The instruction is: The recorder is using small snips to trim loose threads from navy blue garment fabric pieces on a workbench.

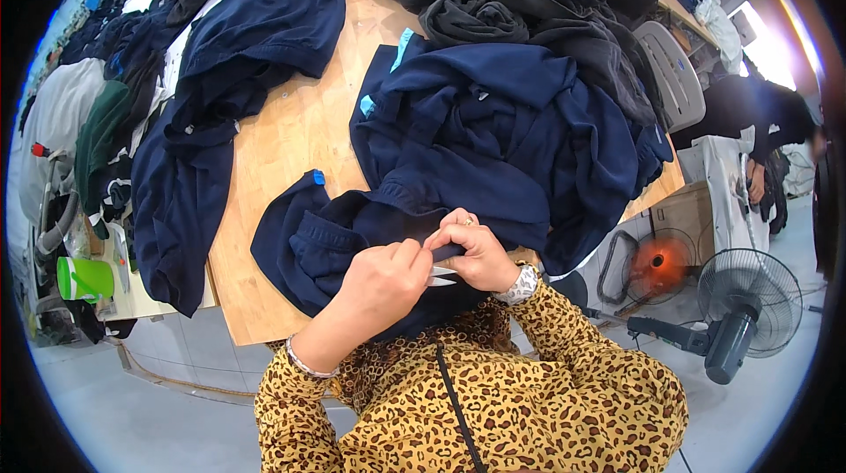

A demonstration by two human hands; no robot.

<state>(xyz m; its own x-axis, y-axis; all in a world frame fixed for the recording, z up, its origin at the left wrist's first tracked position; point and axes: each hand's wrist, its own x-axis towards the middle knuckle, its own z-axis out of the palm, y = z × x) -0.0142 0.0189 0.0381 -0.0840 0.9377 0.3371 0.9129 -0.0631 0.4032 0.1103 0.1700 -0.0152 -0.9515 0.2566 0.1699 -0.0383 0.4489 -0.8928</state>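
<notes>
A pale wooden table (291,147) fills the middle of the view, seen from above by a person wearing a leopard-print top (493,402). The room around it is a workshop with a grey floor (132,411).

Both hands meet at the near edge of the table, over a dark navy garment (352,235) that lies bunched there and hangs over the edge toward the person. The left hand (383,279) is curled almost closed, its fingers pinched around a small pair of metal thread snips (441,277) whose pale blades poke out toward the other hand. The right hand (476,253), with a ring and a wristwatch (525,284), is also curled, its fingertips gripping a fold of the navy garment just above the blades. The two hands touch each other.

Behind the hands, a large heap of navy clothing (511,138) covers the right half of the table and spills over its right edge. Further back sits a pile of black clothing (520,6). Another navy garment (229,85) is spread along the left side, draping off the edge.

To the left of the table stand a sewing machine (57,121), partly covered by cloth, and a green and white bottle (84,279). On the floor to the right are a grey standing fan (749,306) and a round heater glowing orange (656,266). Another person in dark clothes (758,121) is at the far right.
</notes>
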